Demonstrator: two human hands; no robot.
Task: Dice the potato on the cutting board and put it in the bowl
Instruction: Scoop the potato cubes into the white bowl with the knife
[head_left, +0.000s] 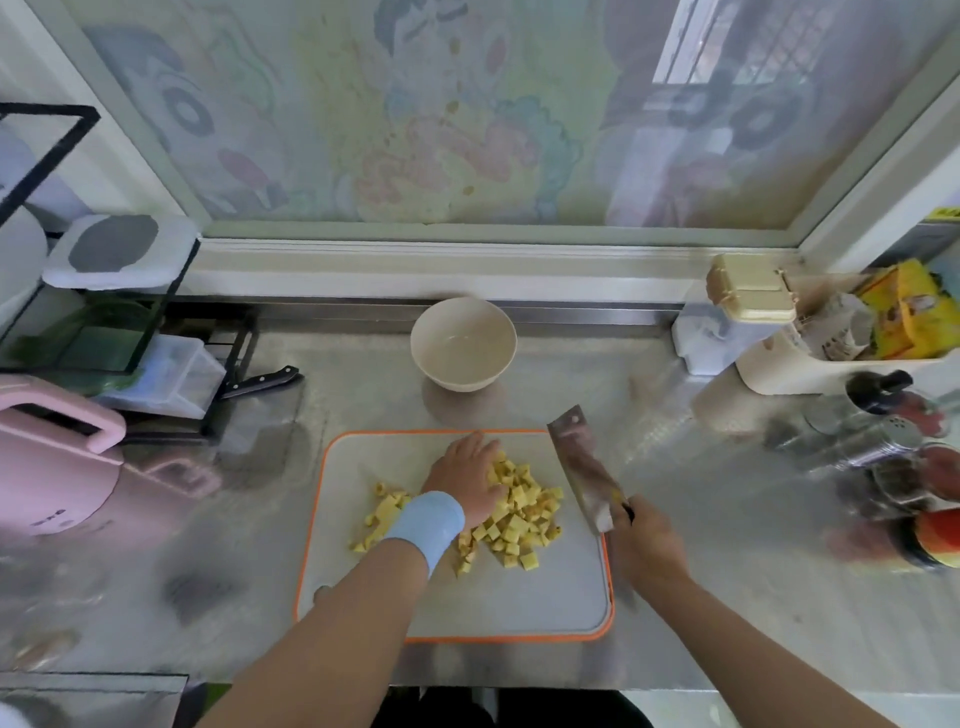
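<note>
A heap of yellow potato dice (519, 519) lies on the white cutting board (519, 597) with an orange rim. My left hand (465, 475), with a blue band at the wrist, rests flat on the heap, fingers pointing away from me. My right hand (647, 545) grips the handle of a cleaver (584, 467) at the board's right edge; its blade sits tilted beside the dice. A cream bowl (462, 343) stands beyond the board and looks empty.
A pink appliance (52, 467) sits at the left, with a black rack (130, 322) and a knife (265, 382) behind it. Spice jars (893, 452) and a white container with packets (831, 343) crowd the right side. The steel counter runs to the window sill.
</note>
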